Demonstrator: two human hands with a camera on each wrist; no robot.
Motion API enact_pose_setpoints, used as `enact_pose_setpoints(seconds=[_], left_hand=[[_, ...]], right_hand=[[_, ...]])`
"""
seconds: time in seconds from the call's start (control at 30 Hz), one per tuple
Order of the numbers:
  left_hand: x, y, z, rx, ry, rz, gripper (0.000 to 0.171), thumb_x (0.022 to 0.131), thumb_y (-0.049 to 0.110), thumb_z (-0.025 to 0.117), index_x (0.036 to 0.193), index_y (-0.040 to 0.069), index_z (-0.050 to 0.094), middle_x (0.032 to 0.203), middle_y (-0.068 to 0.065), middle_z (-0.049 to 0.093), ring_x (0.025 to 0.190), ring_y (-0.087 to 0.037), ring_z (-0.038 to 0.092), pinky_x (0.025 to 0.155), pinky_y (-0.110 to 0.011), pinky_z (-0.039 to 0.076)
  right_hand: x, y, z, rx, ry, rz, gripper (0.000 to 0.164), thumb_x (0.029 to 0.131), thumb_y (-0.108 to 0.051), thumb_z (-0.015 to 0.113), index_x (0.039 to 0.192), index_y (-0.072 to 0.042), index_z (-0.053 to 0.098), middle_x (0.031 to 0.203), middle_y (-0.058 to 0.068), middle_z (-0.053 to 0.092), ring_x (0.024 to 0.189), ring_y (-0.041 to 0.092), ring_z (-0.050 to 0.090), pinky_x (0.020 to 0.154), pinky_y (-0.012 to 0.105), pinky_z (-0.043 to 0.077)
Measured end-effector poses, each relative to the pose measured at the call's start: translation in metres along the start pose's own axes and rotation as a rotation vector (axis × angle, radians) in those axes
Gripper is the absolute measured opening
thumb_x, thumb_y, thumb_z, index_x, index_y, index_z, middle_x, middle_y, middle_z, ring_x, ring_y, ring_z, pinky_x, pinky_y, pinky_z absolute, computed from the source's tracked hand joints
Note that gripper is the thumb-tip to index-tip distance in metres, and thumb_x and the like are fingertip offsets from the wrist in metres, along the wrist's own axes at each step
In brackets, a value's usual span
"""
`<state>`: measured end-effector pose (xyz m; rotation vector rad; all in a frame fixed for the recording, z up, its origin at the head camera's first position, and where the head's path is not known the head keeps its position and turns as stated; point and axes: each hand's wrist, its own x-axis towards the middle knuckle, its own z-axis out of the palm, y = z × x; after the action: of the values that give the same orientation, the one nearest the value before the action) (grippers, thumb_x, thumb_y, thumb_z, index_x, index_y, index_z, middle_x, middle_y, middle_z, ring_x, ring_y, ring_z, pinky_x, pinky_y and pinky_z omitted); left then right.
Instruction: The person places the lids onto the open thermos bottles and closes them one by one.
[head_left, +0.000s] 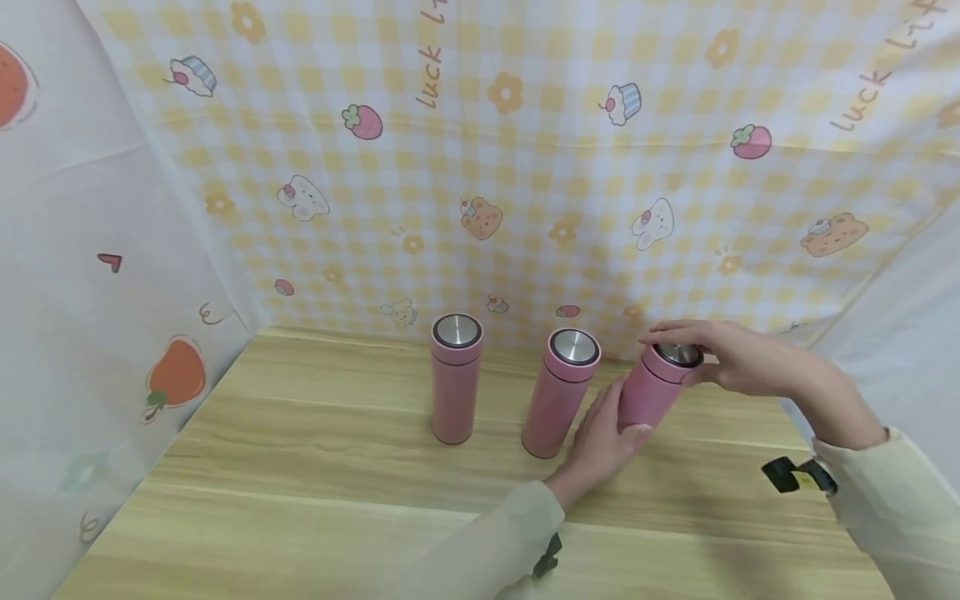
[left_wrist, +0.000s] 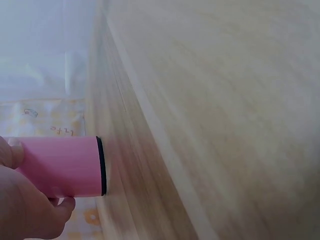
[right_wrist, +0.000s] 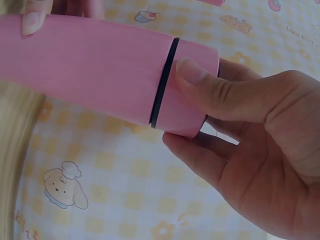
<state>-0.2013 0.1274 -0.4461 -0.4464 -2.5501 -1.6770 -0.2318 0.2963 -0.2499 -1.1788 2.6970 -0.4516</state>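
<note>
Three pink thermos bottles with silver-topped lids are on the wooden table; the rightmost thermos (head_left: 647, 398) is between both hands. My left hand (head_left: 604, 443) grips its body, fingers on one side and thumb on the other. On the lid (right_wrist: 189, 112), my right hand (head_left: 742, 357) has its thumb at the side and fingers round the far side and over the top. The lid sits on the body with a dark ring (right_wrist: 165, 82) between them. In the left wrist view the black-edged base (left_wrist: 102, 166) is at the tabletop; whether it touches is hard to tell.
The middle thermos (head_left: 557, 408) stands just left of my left hand. Farther left is another upright thermos (head_left: 454, 392). A yellow checked cloth (head_left: 525, 175) hangs behind the table (head_left: 300, 467), and a pale printed cloth (head_left: 97, 217) hangs at the left.
</note>
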Motion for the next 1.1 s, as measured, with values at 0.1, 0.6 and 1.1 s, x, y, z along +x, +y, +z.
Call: enact_pose_setpoints(seconds=[0.1, 0.6, 1.1], left_hand=[[0.0003, 0.0010, -0.0009, -0.006, -0.001, -0.006, 0.074, 0.095, 0.027, 0.074, 0.157, 0.026, 0.034, 0.147, 0.007, 0.048, 0.127, -0.011, 0.050, 0.101, -0.040, 0.048], [0.0029, 0.0020, -0.0010, 0.033, -0.004, 0.000, 0.072, 0.095, 0.026, 0.075, 0.155, 0.024, 0.036, 0.138, 0.007, 0.055, 0.117, -0.010, 0.055, 0.093, -0.038, 0.051], [0.0040, 0.0025, 0.0038, 0.055, -0.002, -0.047, 0.072, 0.097, 0.030, 0.073, 0.157, 0.027, 0.033, 0.141, 0.010, 0.052, 0.121, -0.011, 0.053, 0.098, -0.042, 0.049]], right_hand=[[-0.0002, 0.0007, -0.0005, 0.004, -0.010, 0.007, 0.068, 0.082, 0.015, 0.076, 0.143, -0.009, 0.059, 0.148, 0.016, 0.051, 0.132, 0.036, 0.050, 0.098, 0.047, 0.052], [0.0027, -0.0035, -0.0006, -0.068, 0.003, -0.008, 0.067, 0.080, 0.019, 0.075, 0.141, -0.008, 0.061, 0.143, 0.013, 0.056, 0.120, 0.027, 0.060, 0.092, 0.043, 0.056], [0.0048, -0.0088, -0.0009, -0.086, 0.016, 0.029, 0.064, 0.081, 0.014, 0.077, 0.140, -0.005, 0.061, 0.141, 0.017, 0.057, 0.110, 0.022, 0.065, 0.082, 0.036, 0.058]])
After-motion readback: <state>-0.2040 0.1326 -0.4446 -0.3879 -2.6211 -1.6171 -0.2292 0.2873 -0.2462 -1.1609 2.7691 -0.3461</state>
